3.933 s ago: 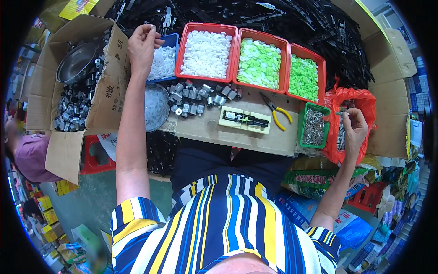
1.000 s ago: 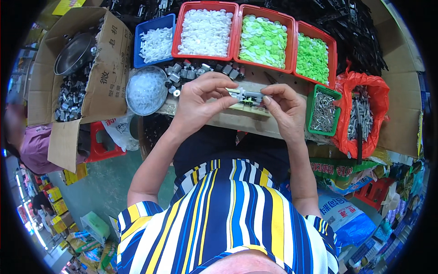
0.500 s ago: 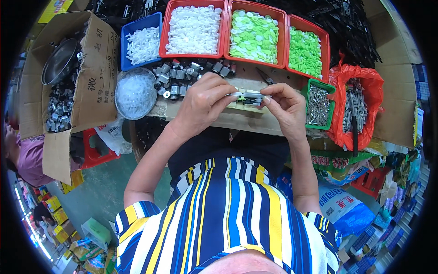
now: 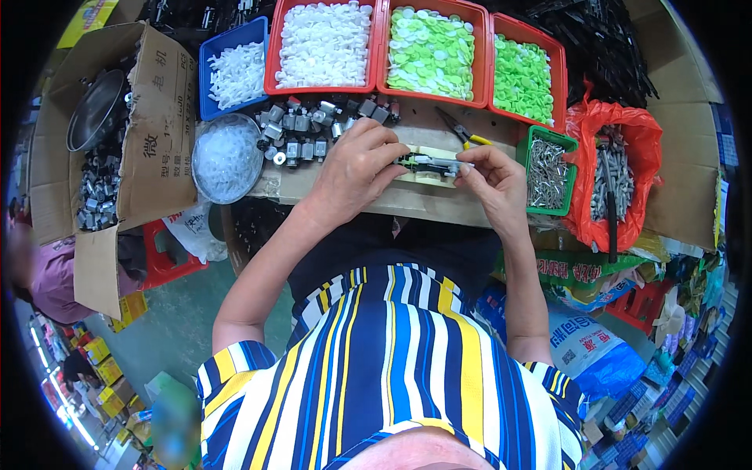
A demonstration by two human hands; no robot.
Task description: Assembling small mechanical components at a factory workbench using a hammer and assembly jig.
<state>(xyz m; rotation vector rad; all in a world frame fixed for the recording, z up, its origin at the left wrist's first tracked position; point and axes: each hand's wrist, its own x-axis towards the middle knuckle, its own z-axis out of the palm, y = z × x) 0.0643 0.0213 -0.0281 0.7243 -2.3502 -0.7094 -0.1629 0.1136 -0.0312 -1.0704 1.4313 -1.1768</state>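
Between my hands is a slim grey-and-black assembly with a little pale green on it; its exact kind I cannot make out. My left hand pinches its left end between thumb and fingers. At the other end, the thumb and forefinger of my right hand are closed on its tip. Directly beneath lies a pale yellow block-like fixture, partly covered by the assembly. Whether the assembly rests in it or just above it is hard to tell. Small silver motors lie loose beyond my left hand.
Pliers lie beyond the assembly. Red bins of white parts and green discs line the back. A green basket of metal pins and a red bag of grey parts stand right; a clear bowl and carton left.
The assembly has come down onto or close over the pale fixture, and its dark inner side shows more. My right hand has shifted slightly right, and the pliers' yellow handles now show.
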